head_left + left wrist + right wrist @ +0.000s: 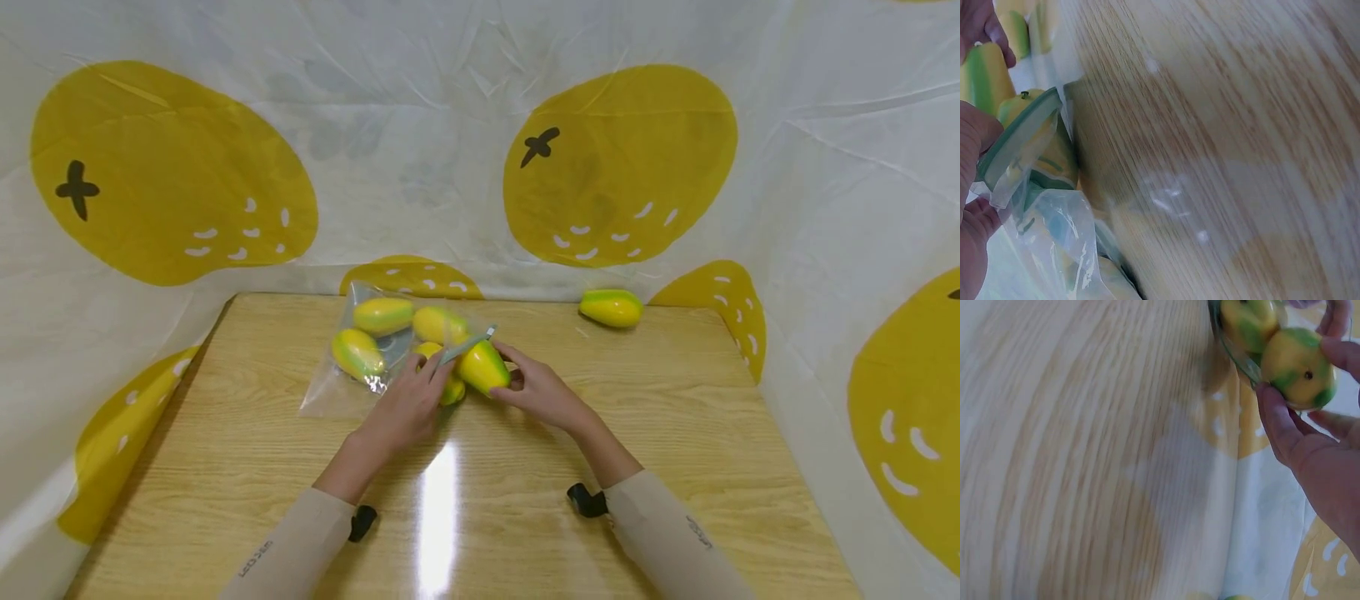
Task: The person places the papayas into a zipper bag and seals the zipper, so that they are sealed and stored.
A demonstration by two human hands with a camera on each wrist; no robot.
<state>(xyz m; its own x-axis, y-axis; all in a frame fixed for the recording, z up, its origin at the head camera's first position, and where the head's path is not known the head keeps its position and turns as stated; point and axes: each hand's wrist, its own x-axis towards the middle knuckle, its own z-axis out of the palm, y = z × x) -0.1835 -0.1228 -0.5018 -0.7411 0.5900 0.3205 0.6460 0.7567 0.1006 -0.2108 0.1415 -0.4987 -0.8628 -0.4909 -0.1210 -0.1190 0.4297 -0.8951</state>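
Note:
My left hand [408, 400] pinches the rim of a clear zip bag [321, 402], whose green-edged mouth [1021, 134] shows in the left wrist view. Inside the bag lie several glossy yellow-and-green papayas, one of them at the far left [357, 353]. My right hand [542, 390] grips another papaya [483, 367] between thumb and fingers, right at the bag's mouth. In the right wrist view this held papaya [1300, 369] touches or nearly touches a second papaya [1249, 325] beside it. The bag's film partly veils the fruit within.
One loose papaya [611, 308] lies at the back right of the wooden table [660, 433]. White cloth [420, 167] printed with big yellow fruit hangs behind the table and along both sides. A bright reflection crosses the front middle of the tabletop.

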